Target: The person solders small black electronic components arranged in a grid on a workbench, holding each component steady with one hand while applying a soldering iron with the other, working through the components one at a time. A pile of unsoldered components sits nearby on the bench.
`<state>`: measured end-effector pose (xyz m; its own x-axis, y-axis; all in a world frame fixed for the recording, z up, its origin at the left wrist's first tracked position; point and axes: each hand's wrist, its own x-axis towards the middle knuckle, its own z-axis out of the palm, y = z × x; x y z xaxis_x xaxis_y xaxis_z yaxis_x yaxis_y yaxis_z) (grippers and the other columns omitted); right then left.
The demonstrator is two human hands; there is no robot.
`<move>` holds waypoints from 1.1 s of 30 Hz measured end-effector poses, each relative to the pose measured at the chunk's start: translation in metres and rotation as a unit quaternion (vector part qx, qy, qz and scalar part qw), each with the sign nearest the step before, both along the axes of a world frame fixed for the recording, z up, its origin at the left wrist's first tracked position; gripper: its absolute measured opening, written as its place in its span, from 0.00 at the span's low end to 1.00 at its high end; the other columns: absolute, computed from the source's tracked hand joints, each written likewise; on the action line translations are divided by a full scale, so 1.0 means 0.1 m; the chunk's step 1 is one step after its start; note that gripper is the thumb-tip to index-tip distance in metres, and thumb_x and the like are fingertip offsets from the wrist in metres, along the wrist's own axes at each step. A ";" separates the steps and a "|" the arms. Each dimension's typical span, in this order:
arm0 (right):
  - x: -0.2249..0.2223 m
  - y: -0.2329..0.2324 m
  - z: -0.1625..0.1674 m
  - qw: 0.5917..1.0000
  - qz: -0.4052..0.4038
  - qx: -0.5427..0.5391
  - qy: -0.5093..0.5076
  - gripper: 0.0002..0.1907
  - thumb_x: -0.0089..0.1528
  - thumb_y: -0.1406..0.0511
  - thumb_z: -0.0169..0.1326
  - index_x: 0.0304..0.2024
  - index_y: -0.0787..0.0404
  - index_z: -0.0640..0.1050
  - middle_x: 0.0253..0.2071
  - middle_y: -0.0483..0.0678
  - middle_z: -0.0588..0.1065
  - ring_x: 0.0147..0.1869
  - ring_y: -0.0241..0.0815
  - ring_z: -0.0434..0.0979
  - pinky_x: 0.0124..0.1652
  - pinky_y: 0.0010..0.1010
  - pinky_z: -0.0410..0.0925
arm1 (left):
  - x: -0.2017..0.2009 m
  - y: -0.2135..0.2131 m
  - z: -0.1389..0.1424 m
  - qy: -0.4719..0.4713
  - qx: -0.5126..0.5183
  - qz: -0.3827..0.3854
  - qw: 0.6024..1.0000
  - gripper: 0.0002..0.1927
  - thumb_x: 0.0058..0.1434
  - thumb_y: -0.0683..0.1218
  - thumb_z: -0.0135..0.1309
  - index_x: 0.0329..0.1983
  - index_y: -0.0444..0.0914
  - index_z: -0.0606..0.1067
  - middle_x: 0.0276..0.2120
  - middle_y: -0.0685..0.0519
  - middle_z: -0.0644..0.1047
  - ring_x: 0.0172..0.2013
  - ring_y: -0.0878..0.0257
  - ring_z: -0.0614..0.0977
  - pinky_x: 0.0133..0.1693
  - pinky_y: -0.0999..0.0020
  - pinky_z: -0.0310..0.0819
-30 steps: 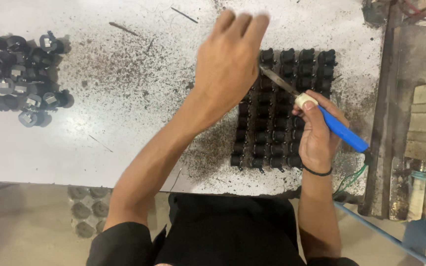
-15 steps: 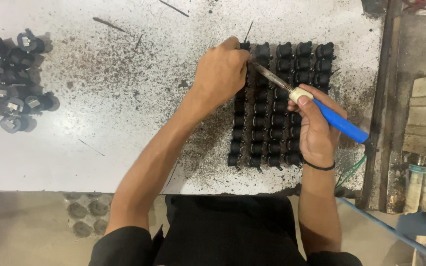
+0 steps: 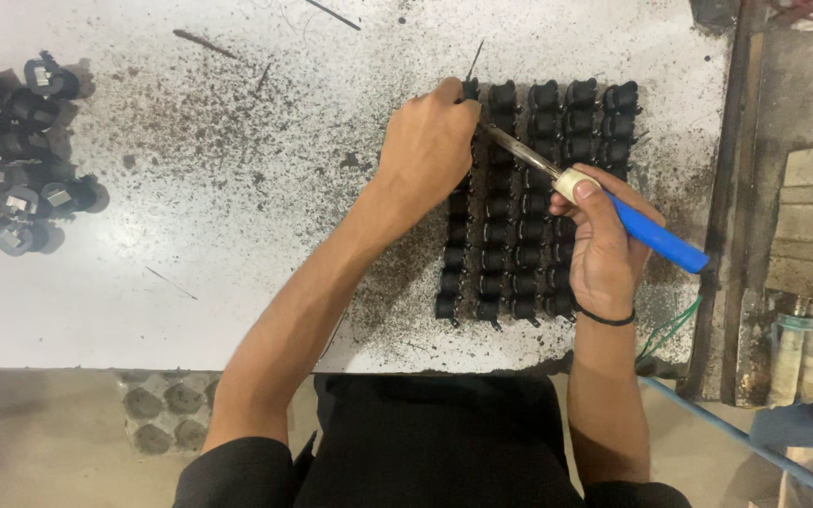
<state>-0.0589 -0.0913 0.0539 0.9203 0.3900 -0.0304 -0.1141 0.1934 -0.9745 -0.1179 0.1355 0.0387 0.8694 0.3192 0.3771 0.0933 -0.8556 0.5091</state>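
At far left on the white, speckled desk (image 3: 190, 282), a loose heap of black components (image 3: 11, 160) with small metal faces, well apart from the hands. Toward the middle, the left hand (image 3: 430, 155) curled and pressed down at the top left corner of a block of small black parts (image 3: 538, 202) set in neat rows; whether anything is pinched between its fingertips, cannot tell. Further right, the right hand (image 3: 604, 245) closed around a blue-handled soldering iron (image 3: 656, 240), metal tip slanting up and left across the rows to just beside the left hand's fingertips. A black band on the right wrist.
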 end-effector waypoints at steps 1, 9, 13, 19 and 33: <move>0.00 0.00 0.00 1.000 -0.005 0.009 0.002 0.13 0.67 0.71 0.59 0.51 0.76 0.79 0.43 0.58 0.80 0.42 0.46 0.82 0.47 0.34 0.77 | -0.01 0.01 0.00 -0.008 -0.015 -0.001 1.000 0.02 0.51 0.36 0.56 0.27 0.32 0.78 0.35 0.41 0.76 0.29 0.44 0.83 0.31 0.50 0.80; -0.01 0.01 -0.01 1.000 0.001 0.026 -0.009 0.13 0.68 0.71 0.58 0.52 0.76 0.79 0.45 0.59 0.80 0.44 0.46 0.82 0.47 0.35 0.77 | -0.01 0.07 -0.02 0.002 -0.086 -0.004 0.996 0.08 0.60 0.35 0.55 0.37 0.33 0.83 0.34 0.46 0.79 0.24 0.53 0.83 0.24 0.62 0.80; -0.02 0.00 0.01 1.000 0.011 0.021 -0.012 0.13 0.68 0.72 0.58 0.52 0.76 0.78 0.45 0.60 0.79 0.45 0.47 0.82 0.48 0.35 0.77 | -0.04 0.09 0.00 -0.035 -0.078 -0.009 0.996 0.05 0.57 0.36 0.57 0.33 0.33 0.83 0.33 0.47 0.79 0.26 0.51 0.83 0.29 0.59 0.81; -0.03 0.00 0.00 1.000 0.008 0.003 -0.004 0.14 0.67 0.72 0.58 0.53 0.77 0.78 0.44 0.59 0.80 0.44 0.47 0.82 0.48 0.35 0.76 | -0.02 0.11 0.02 -0.039 -0.060 -0.016 0.997 0.04 0.58 0.36 0.58 0.33 0.33 0.82 0.33 0.46 0.79 0.26 0.50 0.83 0.28 0.57 0.80; 0.56 -0.06 0.24 0.991 0.070 -0.012 -0.116 0.12 0.69 0.71 0.60 0.52 0.76 0.79 0.44 0.58 0.80 0.43 0.46 0.81 0.47 0.34 0.76 | 0.01 0.06 1.05 -0.243 0.066 0.006 0.968 0.04 0.71 0.40 0.55 0.48 0.38 0.77 0.31 0.52 0.78 0.26 0.60 0.79 0.25 0.64 0.73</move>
